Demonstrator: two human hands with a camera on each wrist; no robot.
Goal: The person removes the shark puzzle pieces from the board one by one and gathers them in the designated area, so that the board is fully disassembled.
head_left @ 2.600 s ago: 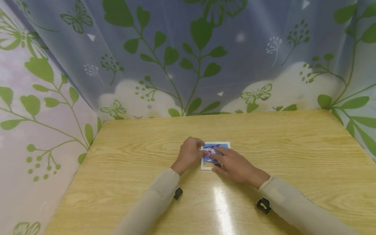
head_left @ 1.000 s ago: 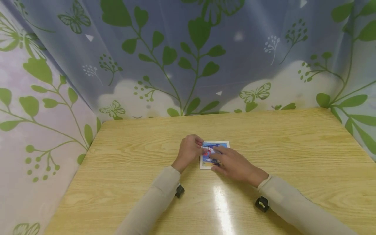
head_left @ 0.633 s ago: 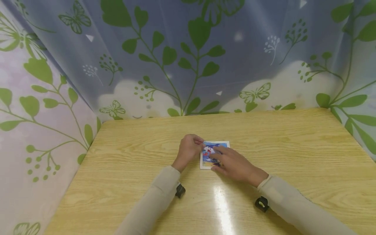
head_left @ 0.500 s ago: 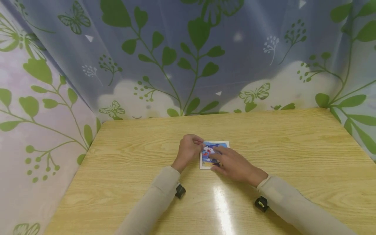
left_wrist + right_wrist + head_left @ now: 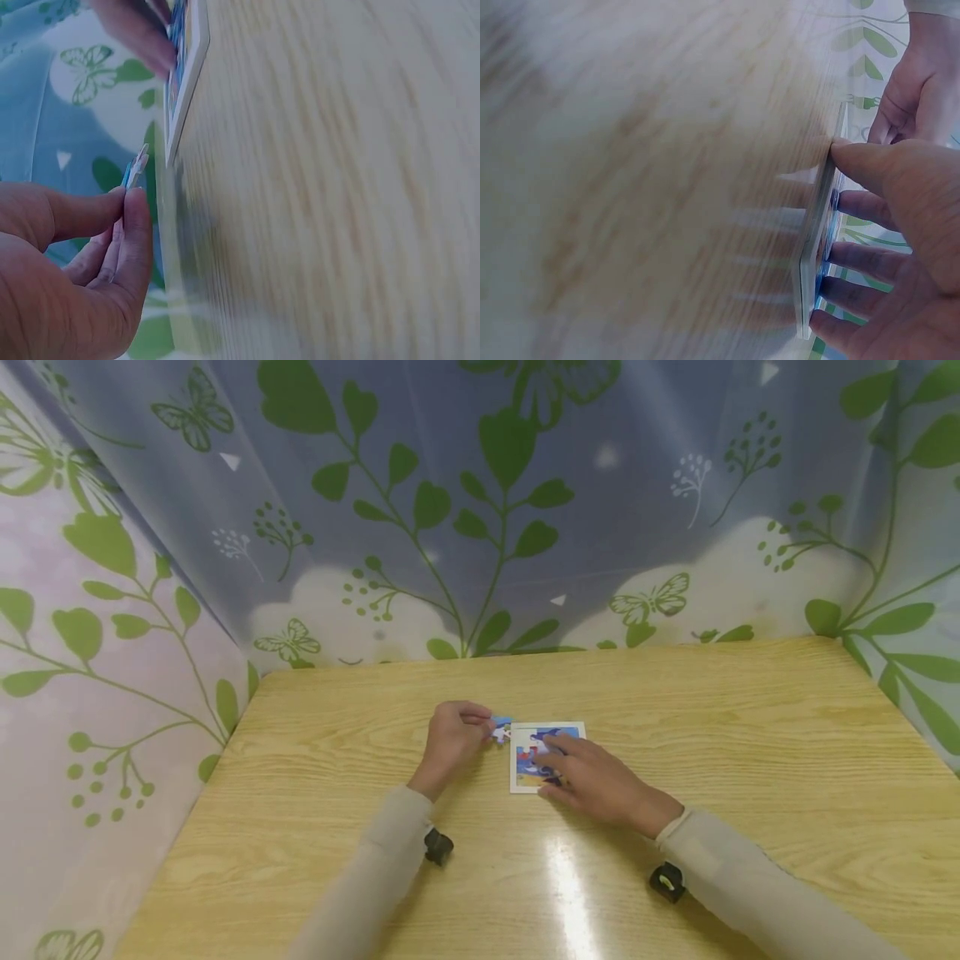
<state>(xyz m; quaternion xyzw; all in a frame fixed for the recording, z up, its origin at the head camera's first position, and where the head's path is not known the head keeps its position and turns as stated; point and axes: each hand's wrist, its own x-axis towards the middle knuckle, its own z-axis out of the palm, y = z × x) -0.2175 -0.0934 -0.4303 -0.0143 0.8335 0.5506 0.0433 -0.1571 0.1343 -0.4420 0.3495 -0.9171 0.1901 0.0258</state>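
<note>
Left hand (image 5: 454, 739): pinches a piece (image 5: 502, 728), left of the puzzle (image 5: 528, 772)!
Right hand (image 5: 603, 781): spread, touching its right side.

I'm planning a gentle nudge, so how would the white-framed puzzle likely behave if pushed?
The white-framed puzzle lies flat and looks thin, so it probably won't roll or tip. The table shines with reflected light, so the puzzle may slide easily if the right hand isn't pressing it. Its edge looks straight, suggesting stiffness.
</note>
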